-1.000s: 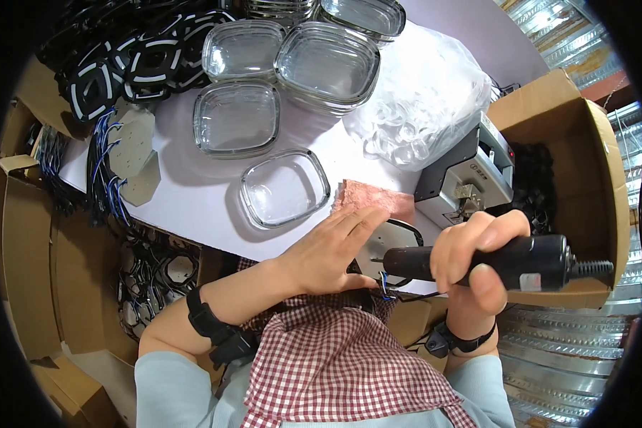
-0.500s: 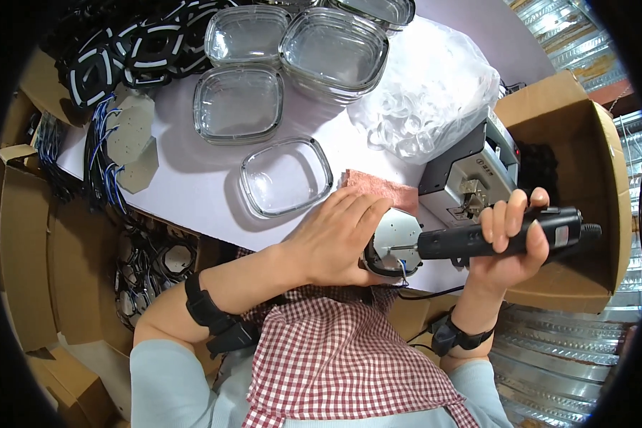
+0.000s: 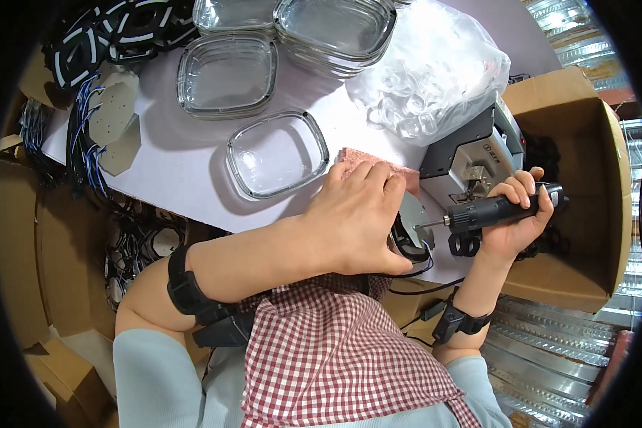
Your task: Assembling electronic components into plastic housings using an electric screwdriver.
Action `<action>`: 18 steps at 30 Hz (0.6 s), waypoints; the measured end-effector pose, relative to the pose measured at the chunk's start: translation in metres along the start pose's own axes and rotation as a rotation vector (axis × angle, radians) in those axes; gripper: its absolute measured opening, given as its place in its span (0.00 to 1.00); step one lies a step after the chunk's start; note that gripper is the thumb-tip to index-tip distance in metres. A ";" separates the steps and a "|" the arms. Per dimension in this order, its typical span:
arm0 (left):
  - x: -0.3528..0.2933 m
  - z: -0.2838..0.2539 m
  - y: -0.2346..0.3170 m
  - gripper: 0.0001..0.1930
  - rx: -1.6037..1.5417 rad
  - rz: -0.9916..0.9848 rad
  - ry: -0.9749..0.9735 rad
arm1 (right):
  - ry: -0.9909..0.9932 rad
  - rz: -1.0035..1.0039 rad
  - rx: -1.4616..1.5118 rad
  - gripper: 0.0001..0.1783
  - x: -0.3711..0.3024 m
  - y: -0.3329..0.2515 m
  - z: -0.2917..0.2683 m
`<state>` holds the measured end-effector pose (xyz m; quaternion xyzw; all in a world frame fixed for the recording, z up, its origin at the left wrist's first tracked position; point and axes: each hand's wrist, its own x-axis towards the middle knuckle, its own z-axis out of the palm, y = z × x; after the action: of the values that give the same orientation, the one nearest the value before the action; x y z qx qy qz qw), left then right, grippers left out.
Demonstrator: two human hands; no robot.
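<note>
My right hand point(image 3: 515, 217) is closed round a black electric screwdriver point(image 3: 471, 215), held nearly level. Its bit points left, with the tip at the silvery disc plate of a round black-rimmed part point(image 3: 415, 222). My left hand point(image 3: 357, 217) grips that part from the left, thumb at the near side and fingers over the far side. Much of the part is hidden under this hand. Blue and dark wires come out at its near edge. A pink cloth point(image 3: 409, 178) lies just beyond my fingers.
Clear glass containers point(image 3: 278, 155) stand on the white table point(image 3: 192, 196). A plastic bag point(image 3: 435, 71) of clear rings and a grey boxy machine point(image 3: 471, 153) sit farther right. Cardboard boxes point(image 3: 578, 285) flank the table. Black frames point(image 3: 78, 57) and wired plates lie at left.
The round part has moved a little right and tilted, with my left hand following. My right hand and screwdriver have shifted slightly up, and the whole view has moved a little.
</note>
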<state>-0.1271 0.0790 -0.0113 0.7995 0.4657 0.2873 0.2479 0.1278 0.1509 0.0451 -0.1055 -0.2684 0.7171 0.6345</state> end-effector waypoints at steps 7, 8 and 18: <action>0.002 0.002 0.010 0.45 0.014 -0.038 -0.005 | 0.032 0.022 0.077 0.14 -0.004 -0.006 -0.013; 0.001 0.002 0.010 0.45 0.012 -0.039 -0.004 | 0.040 0.032 0.101 0.15 -0.005 -0.005 -0.014; -0.010 0.014 -0.001 0.46 -0.004 0.043 0.088 | 0.126 -0.106 -0.001 0.14 -0.029 0.009 -0.020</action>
<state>-0.1222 0.0695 -0.0244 0.7955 0.4582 0.3284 0.2222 0.1348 0.1271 0.0186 -0.1365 -0.2334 0.6744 0.6871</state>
